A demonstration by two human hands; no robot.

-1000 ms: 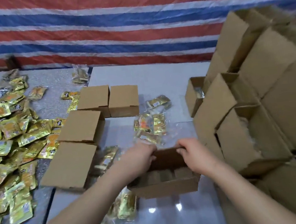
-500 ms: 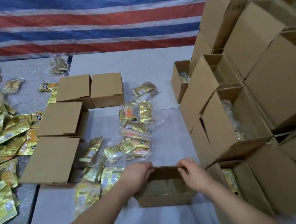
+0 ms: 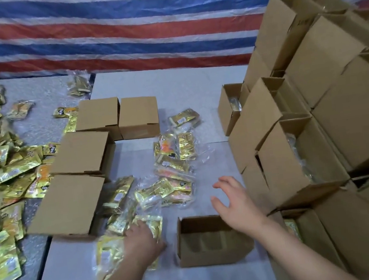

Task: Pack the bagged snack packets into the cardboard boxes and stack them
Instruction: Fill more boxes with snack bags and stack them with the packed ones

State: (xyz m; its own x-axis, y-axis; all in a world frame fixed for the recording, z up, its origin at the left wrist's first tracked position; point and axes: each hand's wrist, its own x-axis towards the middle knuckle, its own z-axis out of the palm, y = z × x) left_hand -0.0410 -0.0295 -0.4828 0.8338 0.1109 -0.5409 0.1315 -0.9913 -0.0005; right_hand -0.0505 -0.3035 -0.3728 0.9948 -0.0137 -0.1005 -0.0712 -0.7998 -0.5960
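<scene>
Left hand (image 3: 142,238) fingers hidden on bagged packet (image 3: 151,224), right hand (image 3: 236,200) fingers spread above open box (image 3: 212,242)

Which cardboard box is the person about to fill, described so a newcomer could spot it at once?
Start at the tall stack of brown cardboard boxes on the right, then look left to the white table's near edge. There, between the left hand and the right hand, stands a small brown cardboard box. Unlike the four closed boxes further left, its top is open and it looks empty.
</scene>
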